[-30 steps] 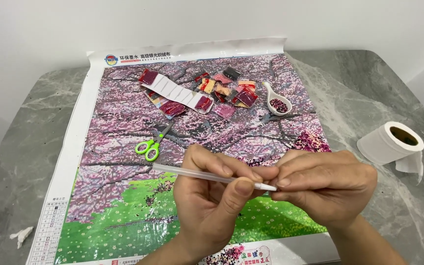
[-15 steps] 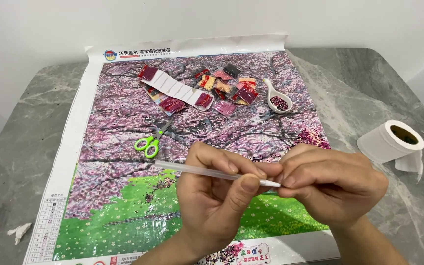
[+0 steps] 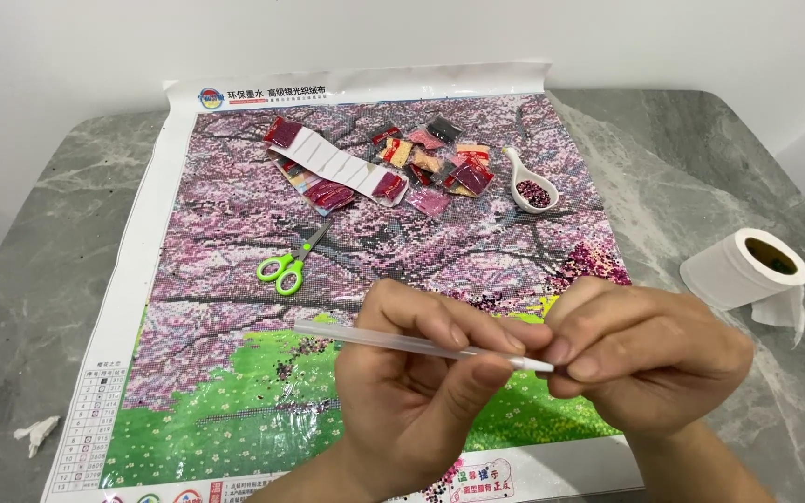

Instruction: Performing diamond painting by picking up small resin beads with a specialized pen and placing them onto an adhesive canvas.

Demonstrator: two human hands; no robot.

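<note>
My left hand grips a clear white pen-like applicator, held nearly level over the lower middle of a diamond-painting canvas with pink blossoms and green grass. My right hand pinches at the pen's white tip; whether it holds something small there is hidden by the fingers. Both hands hover above the canvas's green part.
Green-handled scissors lie on the canvas left of centre. Several small bead bags and a white strip of bags lie near the top, beside a white tray of dark beads. A toilet-paper roll stands right; a paper scrap lies left.
Both hands and the pen have drifted slightly right and down. The grips look the same.
</note>
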